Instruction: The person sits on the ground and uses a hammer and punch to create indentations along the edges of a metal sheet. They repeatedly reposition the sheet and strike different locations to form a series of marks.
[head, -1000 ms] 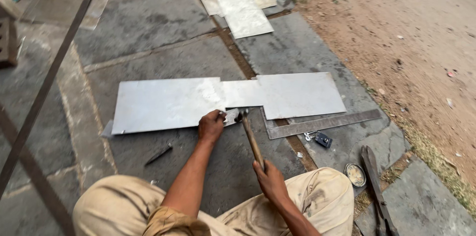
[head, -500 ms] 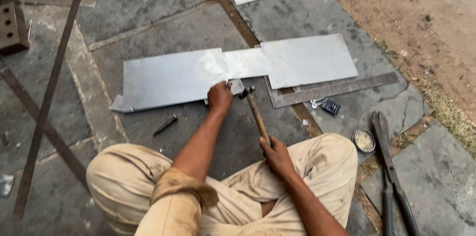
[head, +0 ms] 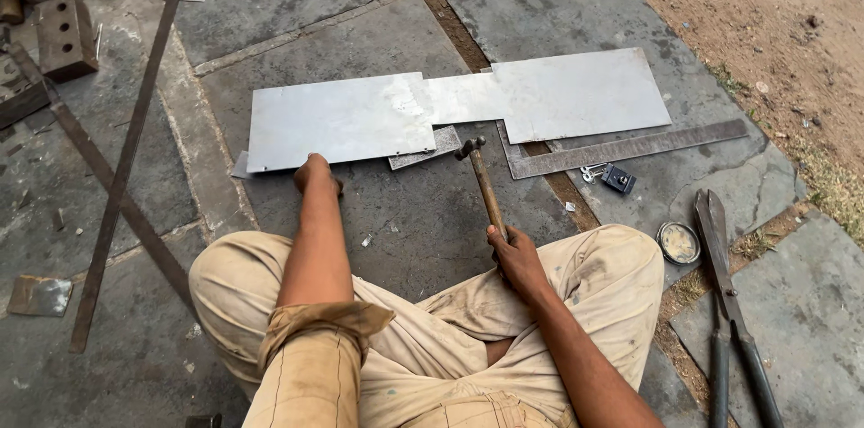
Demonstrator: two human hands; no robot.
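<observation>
Two hands busy: right hand (head: 517,257) clenched round hammer (head: 481,185), handle pointed up and away toward metal sheet (head: 342,117), left hand (head: 315,173) nearer, pressed at its edge, grip hidden.

Tin snips (head: 731,302), padlock (head: 618,178), round tin (head: 679,242) and steel square (head: 630,149) lie right.

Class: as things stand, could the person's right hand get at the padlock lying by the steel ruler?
Probably yes: the padlock lies in the open beside the right knee, nothing over it, but the right hand is gripping the hammer.
</observation>
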